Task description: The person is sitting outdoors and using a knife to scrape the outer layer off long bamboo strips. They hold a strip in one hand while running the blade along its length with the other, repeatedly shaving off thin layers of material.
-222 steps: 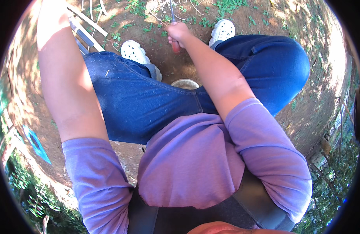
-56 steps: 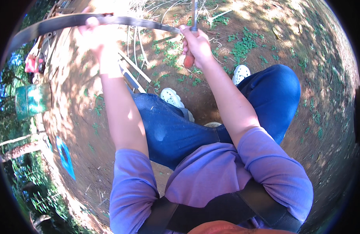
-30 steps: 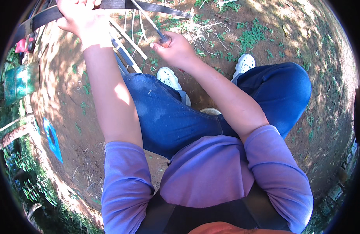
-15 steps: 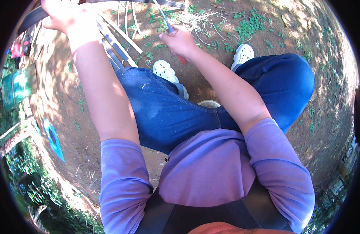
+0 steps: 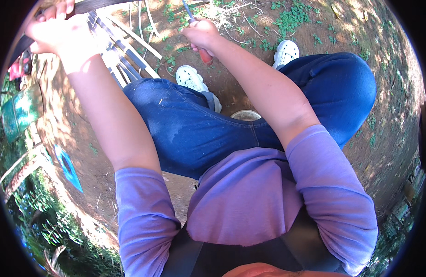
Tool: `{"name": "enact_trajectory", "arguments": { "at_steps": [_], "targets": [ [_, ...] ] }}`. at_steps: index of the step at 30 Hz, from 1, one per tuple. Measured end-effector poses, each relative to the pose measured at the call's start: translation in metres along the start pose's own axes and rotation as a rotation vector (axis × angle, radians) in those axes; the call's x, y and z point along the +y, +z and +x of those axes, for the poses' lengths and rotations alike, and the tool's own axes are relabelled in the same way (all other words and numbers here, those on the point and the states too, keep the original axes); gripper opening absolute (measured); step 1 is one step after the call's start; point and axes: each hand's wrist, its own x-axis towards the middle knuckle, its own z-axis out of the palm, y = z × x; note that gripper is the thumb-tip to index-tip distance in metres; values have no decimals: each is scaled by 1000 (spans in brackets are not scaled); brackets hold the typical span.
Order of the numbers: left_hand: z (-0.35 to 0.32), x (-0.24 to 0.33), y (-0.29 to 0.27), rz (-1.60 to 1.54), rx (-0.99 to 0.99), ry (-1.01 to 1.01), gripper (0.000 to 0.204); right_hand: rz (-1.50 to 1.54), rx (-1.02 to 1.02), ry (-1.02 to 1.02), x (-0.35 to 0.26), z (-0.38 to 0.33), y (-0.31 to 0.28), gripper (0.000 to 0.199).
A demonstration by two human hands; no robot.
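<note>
Near the upper left edge, my left hand (image 5: 60,34) is closed around a long, flat dark strip (image 5: 95,4), which runs out past both sides of the fist. Strong sunlight bleaches the hand. At top centre my right hand (image 5: 201,37) grips a slim tool by its handle (image 5: 205,56). The handle's red end sticks out below the fist. A thin bluish shaft (image 5: 187,8) points up and away from it; its tip is cut off by the frame, so the tool's exact kind cannot be told.
Several pale and dark split strips (image 5: 125,46) lie beside my left knee. Thin curled shavings (image 5: 231,21) and green weeds (image 5: 291,21) cover part of the dirt ahead. White clogs (image 5: 191,78) are on my feet. A blue flat item (image 5: 68,168) lies at left, near a green container (image 5: 21,113).
My left hand has shifted left and slightly down with the strip. My right hand has moved a little left and up, still gripping the tool.
</note>
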Motion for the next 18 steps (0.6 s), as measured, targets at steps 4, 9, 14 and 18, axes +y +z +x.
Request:
{"name": "enact_trajectory", "arguments": {
  "at_steps": [4, 9, 14, 18],
  "targets": [
    [-12, -3, 26, -158, -82, -18, 25, -80, 34, -46, 5, -1, -6, 17],
    [-13, 1, 25, -143, -33, -19, 11, -97, 39, 71, -5, -6, -14, 22],
    [-1, -5, 20, -318, -161, -127, 46, -100, 32, -48, 14, 19, -18, 20],
    [5, -3, 16, -103, -45, -86, 59, -136, 18, 15, 4, 25, -20, 20]
  ]
}}
